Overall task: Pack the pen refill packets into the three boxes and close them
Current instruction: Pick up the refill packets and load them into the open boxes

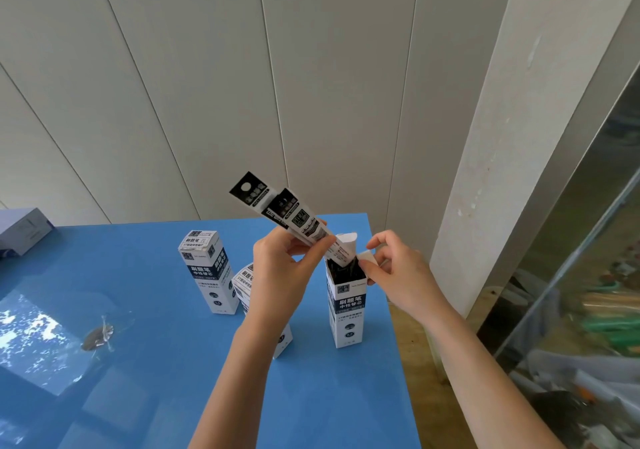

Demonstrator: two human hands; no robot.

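Observation:
Three tall white-and-navy boxes stand on the blue table [173, 362]. The right box [348, 313] is open at the top, with dark refills inside. My left hand [282, 272] grips two black-and-white refill packets [280, 211], tilted up to the left, their lower ends entering that open box. My right hand [398, 268] pinches a white side flap [367, 257] of the box and holds it outward. The far left box [207, 268] is closed. My left forearm partly hides the middle box [244, 284].
A grey-lilac box [22, 230] sits at the table's far left edge. A dead leaf [97, 337] lies on the table at left. The table's right edge is close to the open box; a wall is behind, a glass-fronted cabinet [588, 275] to the right.

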